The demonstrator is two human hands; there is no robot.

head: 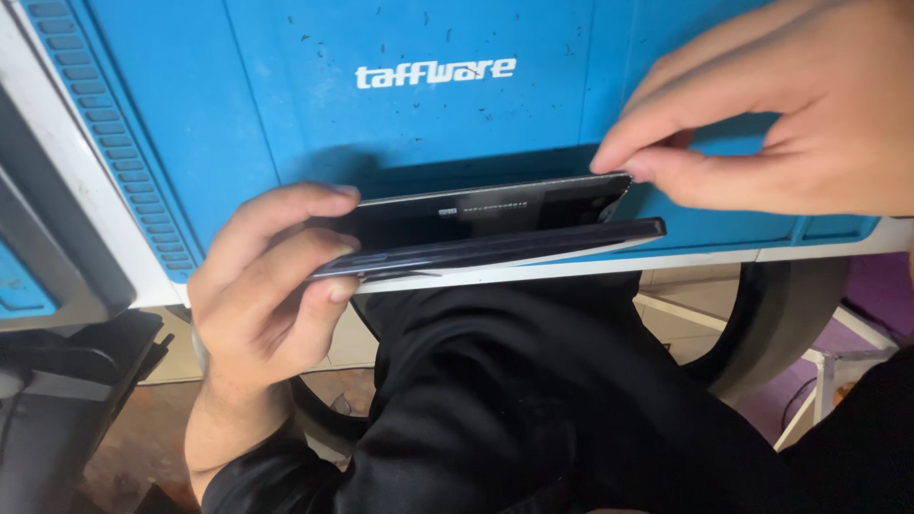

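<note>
Smartphone (495, 249), dark and slim, was held edge-on just in front of the near rim of the blue work mat (238, 114), over the person's lap and not resting on the tabletop. Its upper layer, a thin black panel (495, 214) that could have been the screen or the back cover, stood lifted away from the body along the far side, leaving a narrow wedge of gap that widened toward the right end of the phone. The left hand (262, 286) gripped the phone's left end, fingers (286, 243) curled closely around the edge with thumb beneath, apparently to steady the body while the layers were parted. The right hand (771, 114) came in above the phone's right end, thumb and forefinger drawn nearly together in a pinch on the corner of the lifted panel, the other fingers loosely curved above. Holding the phone sideways seemed to give both hands access to the seam. Below the phone lay black clothing (533, 400).
</note>
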